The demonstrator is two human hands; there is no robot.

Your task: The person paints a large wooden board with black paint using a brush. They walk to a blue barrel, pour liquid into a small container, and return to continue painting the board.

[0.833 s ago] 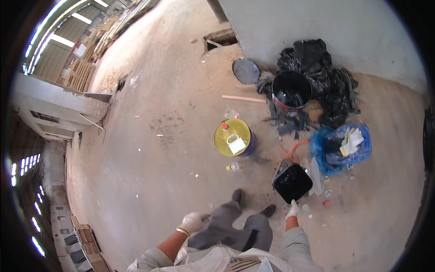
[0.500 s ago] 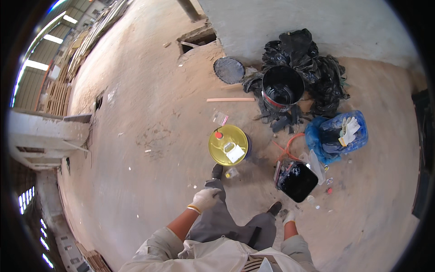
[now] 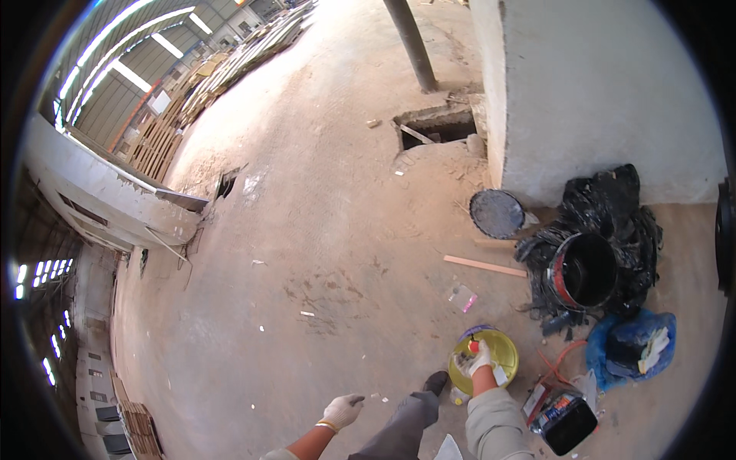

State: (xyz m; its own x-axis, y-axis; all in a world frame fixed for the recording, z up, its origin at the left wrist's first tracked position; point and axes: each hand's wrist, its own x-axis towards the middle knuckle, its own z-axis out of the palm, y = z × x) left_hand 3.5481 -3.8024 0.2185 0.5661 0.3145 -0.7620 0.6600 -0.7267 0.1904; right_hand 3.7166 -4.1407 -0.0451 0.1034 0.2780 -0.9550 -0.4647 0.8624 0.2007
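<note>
Right hand (image 3: 481, 357) now on yellow lid (image 3: 484, 359).

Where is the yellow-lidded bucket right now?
In the head view, the yellow-lidded bucket stands on the floor at lower right, under the right hand, left of the small black bucket.

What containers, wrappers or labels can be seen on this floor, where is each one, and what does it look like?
Yellow round can: under the right hand, pale label on its lid.
Black square tub: right of that can, open, with a printed label on its side.
Black bucket: by the wall, round, red rim, dark sheeting around it.
Blue plastic bag: far right, crumpled.
Small clear wrapper: flat on the floor above the can, pink edge.
</note>
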